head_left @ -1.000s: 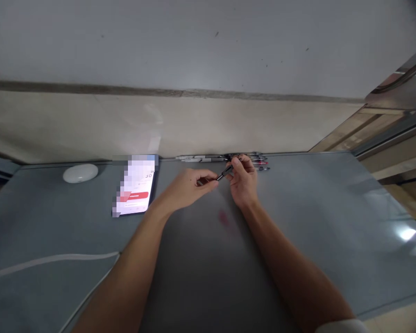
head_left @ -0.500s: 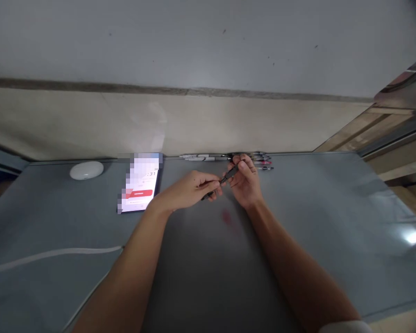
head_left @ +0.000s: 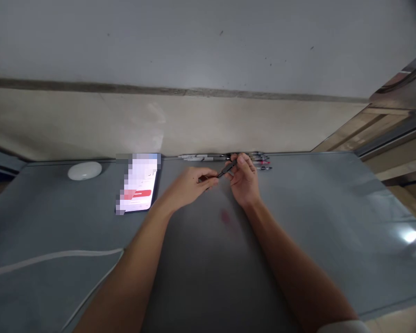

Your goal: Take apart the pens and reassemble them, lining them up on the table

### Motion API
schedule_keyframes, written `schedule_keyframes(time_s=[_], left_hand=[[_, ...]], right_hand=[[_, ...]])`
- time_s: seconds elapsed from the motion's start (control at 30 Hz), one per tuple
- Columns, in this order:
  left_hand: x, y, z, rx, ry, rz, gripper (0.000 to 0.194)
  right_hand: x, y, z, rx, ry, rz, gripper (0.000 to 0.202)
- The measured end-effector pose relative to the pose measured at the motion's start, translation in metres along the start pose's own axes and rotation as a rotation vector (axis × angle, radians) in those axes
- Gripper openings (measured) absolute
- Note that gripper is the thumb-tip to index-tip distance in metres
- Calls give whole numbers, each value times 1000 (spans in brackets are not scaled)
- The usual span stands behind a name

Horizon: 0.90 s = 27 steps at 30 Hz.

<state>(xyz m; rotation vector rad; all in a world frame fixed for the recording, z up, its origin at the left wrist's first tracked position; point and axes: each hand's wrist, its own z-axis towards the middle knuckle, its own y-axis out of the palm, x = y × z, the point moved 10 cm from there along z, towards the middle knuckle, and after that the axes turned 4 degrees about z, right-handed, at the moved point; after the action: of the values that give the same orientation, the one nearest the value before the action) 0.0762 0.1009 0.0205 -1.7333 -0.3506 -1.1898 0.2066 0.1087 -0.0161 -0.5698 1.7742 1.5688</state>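
A dark pen [head_left: 228,167] is held at a slant between my two hands, above the grey table [head_left: 201,259]. My left hand [head_left: 190,186] pinches its lower left end between thumb and fingers, and that end is mostly hidden. My right hand [head_left: 245,182] is closed round the thicker upper right part, thumb on top. A thinner dark stretch shows between the hands. Just behind my right hand lie several pens [head_left: 264,168], one with a red part. White and grey pens [head_left: 197,157] lie along the back edge to their left.
A phone [head_left: 140,180] with a lit screen lies left of my left hand. Farther left sits a white rounded case [head_left: 84,170]. A white cable [head_left: 62,254] crosses the left side, partly under my left forearm. A wall [head_left: 208,122] rises behind the table.
My left hand has turned slightly and now covers the pen's lower end, which stuck out below it before. A thinner dark stretch shows between my hands. The view has shifted a little.
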Motion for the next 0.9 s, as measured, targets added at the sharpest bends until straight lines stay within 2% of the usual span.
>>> schedule_keyframes(time_s=[0.13,0.3,0.4,0.5,0.63,0.7,0.8,0.9], left_hand=[[4,4,-3,-81,32,-31,29],[9,18,-9,-238,55,-100,32],[11,21,-10,-274,52,-124,32],[9,17,-8,-211,39,-93,29],[1,2,-2,-24,-5,-23,21],[-1,-2,-1,30,-10,-22,21],[-1,-2,-1,27,5,-14,23],[2,2,-2,-35,30,-13,26]], right_hand=[[1,4,-2,-54,19,74,20],[0,18,-8,-227,42,183,20],[1,23,-11,-280,74,227,21],[1,18,-8,-228,58,220,21],[2,6,-2,-80,25,134,20],[1,5,-1,-67,11,109,19],[1,8,-2,-84,17,117,18],[1,8,-3,-87,32,125,19]])
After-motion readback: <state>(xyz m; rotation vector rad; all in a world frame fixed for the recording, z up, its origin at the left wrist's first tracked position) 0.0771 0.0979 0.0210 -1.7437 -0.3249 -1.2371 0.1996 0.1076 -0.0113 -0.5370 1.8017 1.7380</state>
